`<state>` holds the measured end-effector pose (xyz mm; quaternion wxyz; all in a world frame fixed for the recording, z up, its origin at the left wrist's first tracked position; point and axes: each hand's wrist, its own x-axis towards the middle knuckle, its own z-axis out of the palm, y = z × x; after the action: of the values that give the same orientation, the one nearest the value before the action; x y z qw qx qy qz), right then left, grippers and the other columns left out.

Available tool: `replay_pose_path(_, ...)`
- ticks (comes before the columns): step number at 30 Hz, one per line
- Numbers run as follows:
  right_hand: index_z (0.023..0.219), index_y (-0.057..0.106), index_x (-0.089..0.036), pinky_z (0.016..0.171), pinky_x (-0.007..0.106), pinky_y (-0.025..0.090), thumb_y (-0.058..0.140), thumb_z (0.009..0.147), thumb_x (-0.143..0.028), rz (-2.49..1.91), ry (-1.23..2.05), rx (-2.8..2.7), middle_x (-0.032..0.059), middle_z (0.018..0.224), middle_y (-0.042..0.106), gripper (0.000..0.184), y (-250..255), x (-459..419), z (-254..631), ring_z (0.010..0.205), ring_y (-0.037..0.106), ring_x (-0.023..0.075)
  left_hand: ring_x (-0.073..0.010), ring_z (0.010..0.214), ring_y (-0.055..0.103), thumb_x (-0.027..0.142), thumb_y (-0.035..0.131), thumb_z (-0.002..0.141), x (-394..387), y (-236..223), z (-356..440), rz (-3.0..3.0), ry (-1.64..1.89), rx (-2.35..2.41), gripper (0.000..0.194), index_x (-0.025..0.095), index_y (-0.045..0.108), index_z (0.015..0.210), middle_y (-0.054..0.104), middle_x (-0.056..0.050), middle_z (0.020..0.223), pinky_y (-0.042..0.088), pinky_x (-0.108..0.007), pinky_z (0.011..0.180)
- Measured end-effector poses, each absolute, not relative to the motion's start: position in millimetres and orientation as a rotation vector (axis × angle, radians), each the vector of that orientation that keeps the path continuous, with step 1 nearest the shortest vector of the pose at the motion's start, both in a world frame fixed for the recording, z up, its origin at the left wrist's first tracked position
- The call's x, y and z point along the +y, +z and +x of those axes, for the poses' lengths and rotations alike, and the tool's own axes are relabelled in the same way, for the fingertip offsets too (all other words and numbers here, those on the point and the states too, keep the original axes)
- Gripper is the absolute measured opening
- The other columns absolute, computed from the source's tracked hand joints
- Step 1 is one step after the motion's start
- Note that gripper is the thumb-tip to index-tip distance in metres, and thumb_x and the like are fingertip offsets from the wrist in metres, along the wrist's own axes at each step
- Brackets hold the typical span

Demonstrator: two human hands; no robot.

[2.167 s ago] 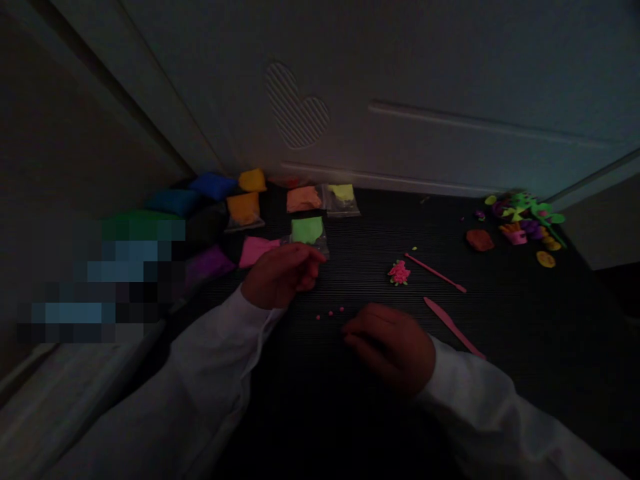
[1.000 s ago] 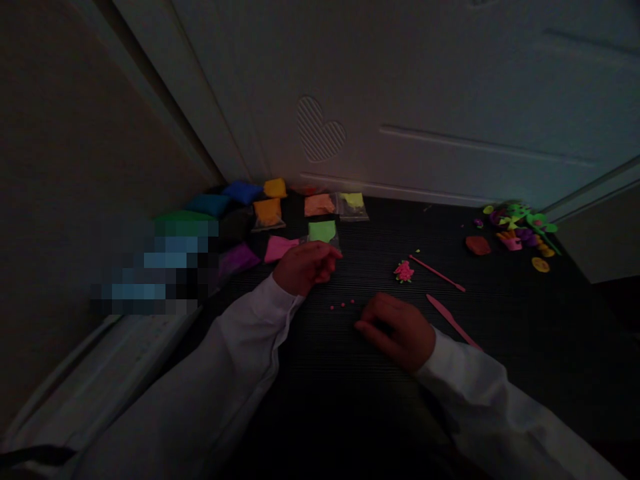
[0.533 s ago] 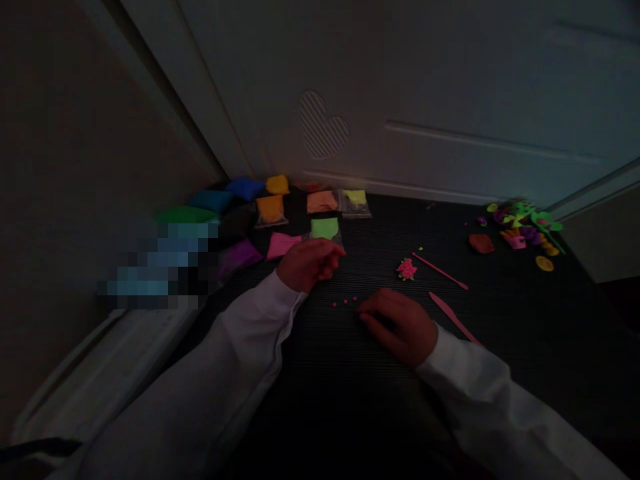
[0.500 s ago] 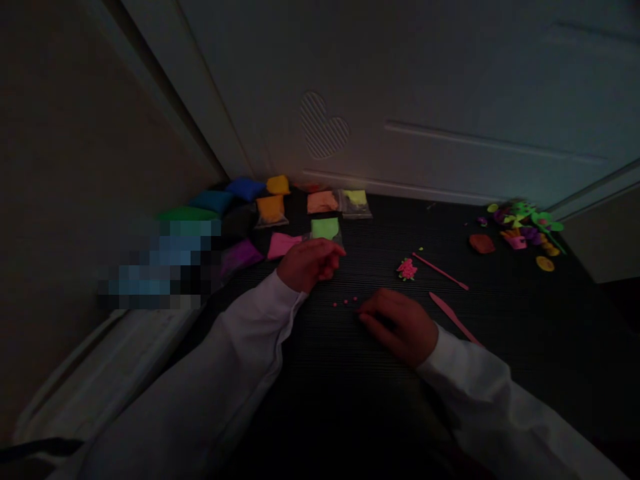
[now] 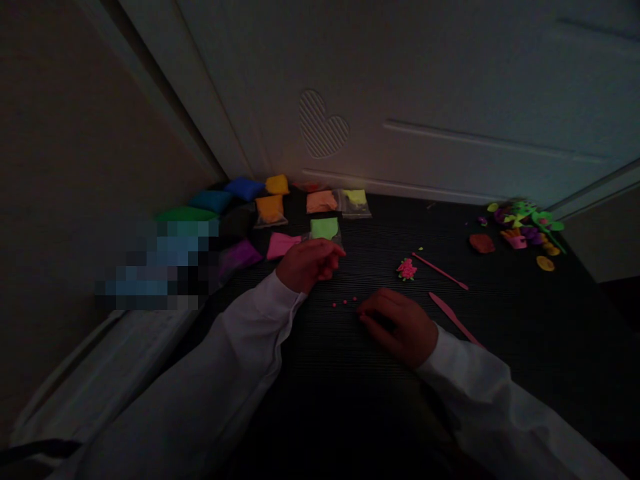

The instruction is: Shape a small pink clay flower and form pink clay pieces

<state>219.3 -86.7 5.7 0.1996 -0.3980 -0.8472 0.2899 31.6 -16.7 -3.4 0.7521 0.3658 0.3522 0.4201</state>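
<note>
In the dim head view my left hand [image 5: 311, 262] is raised in front of the packet of light green clay [image 5: 325, 229], its fingers curled inward. Whatever the palm may hold is hidden. My right hand [image 5: 397, 325] rests low over the black table [image 5: 320, 347] with thumb and fingertips pinched together; anything between them is too small and dark to name. Just left of those fingertips, small pink clay balls [image 5: 345, 302] lie in a short row. Beyond the right hand sits a cluster of pink clay bits with green leaf-like edges [image 5: 407, 269].
A pink thin stick tool [image 5: 440, 271] and a pink clay knife [image 5: 453, 317] lie to the right. Clay flowers and shapes [image 5: 523, 227] crowd the far right corner, near a reddish-brown lump [image 5: 481, 243]. Bagged coloured clay [image 5: 271, 210] lines the back left, against a white panel [image 5: 450, 80].
Both hands stay almost in place. The right fingertips have shifted very slightly, and the pink balls lie as before.
</note>
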Motion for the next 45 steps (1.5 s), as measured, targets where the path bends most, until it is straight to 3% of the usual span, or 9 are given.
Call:
replay_pose_path(3,0.092,0.05,-0.018,0.069,0.026,0.038,0.039,0.078,-0.018,-1.079,0.818,-2.358,0.0037,0.084,0.052,0.018,4.4,-85.8,219.8,0.077,0.047,0.0114,-0.0061,0.041,0.042,0.029,0.059,0.059,-17.0,-2.4,31.9,0.796,0.919,0.78,0.019,0.011,0.059,0.066,0.051,0.0,0.049,0.024,-0.019,0.038)
replay_pose_path(6,0.082,0.051,-0.018,0.065,0.025,0.038,0.043,0.077,-0.025,-1.124,0.807,-2.36,0.0022,0.076,0.051,0.011,3.9,-86.0,219.9,0.071,0.047,0.011,-0.0058,0.041,0.041,0.029,0.059,0.059,-17.1,-1.9,31.8,0.795,0.911,0.775,0.019,0.011,0.059,0.067,0.051,0.0,0.05,0.024,-0.019,0.038)
replay_pose_path(11,0.07,0.048,-0.017,0.059,0.024,0.037,0.05,0.072,-0.034,-1.196,0.771,-2.34,0.0008,0.069,0.049,0.017,2.3,-87.0,219.2,0.065,0.045,0.0104,-0.0056,0.04,0.041,0.028,0.058,0.06,-16.8,-2.6,31.7,0.802,0.916,0.772,0.019,0.011,0.059,0.067,0.051,0.0,0.05,0.024,-0.019,0.038)
replay_pose_path(18,0.088,0.053,-0.019,0.067,0.026,0.038,0.041,0.079,-0.025,-1.107,0.777,-2.413,0.0031,0.079,0.053,0.016,4.6,-85.1,219.4,0.073,0.048,0.0116,-0.0057,0.041,0.04,0.028,0.057,0.061,-17.0,-3.0,30.7,0.807,0.912,0.767,0.018,0.011,0.059,0.067,0.051,0.0,0.051,0.024,-0.019,0.038)
replay_pose_path(24,0.069,0.051,-0.017,0.062,0.026,0.037,0.042,0.078,-0.032,-1.125,0.795,-2.404,0.0022,0.069,0.05,0.02,7.0,-86.3,219.8,0.066,0.046,0.0112,-0.0057,0.041,0.04,0.027,0.057,0.061,-17.5,-2.1,30.7,0.807,0.907,0.786,0.017,0.011,0.058,0.067,0.05,0.0,0.051,0.025,-0.019,0.039)
replay_pose_path(32,0.09,0.053,-0.019,0.067,0.026,0.038,0.042,0.078,-0.024,-1.105,0.801,-2.38,0.0033,0.08,0.053,0.017,4.9,-86.7,219.1,0.073,0.048,0.0118,-0.0056,0.041,0.041,0.028,0.057,0.061,-17.5,-2.6,30.9,0.81,0.904,0.772,0.017,0.011,0.058,0.067,0.05,0.0,0.051,0.025,-0.019,0.039)
replay_pose_path(38,0.078,0.054,-0.016,0.065,0.027,0.038,0.039,0.079,-0.025,-1.094,0.811,-2.419,0.0035,0.072,0.052,0.017,10.1,-86.4,219.6,0.068,0.047,0.0118,-0.0056,0.041,0.041,0.028,0.059,0.059,-17.3,-1.2,31.5,0.8,0.907,0.782,0.019,0.011,0.059,0.066,0.05,0.0,0.05,0.023,-0.019,0.038)
replay_pose_path(45,0.09,0.052,-0.018,0.066,0.027,0.038,0.042,0.077,-0.022,-1.111,0.816,-2.368,0.0029,0.078,0.053,0.017,5.9,-86.8,219.3,0.072,0.048,0.0119,-0.0058,0.041,0.041,0.028,0.059,0.059,-17.2,-2.1,31.6,0.799,0.912,0.764,0.019,0.01,0.058,0.067,0.05,0.0,0.05,0.024,-0.019,0.038)
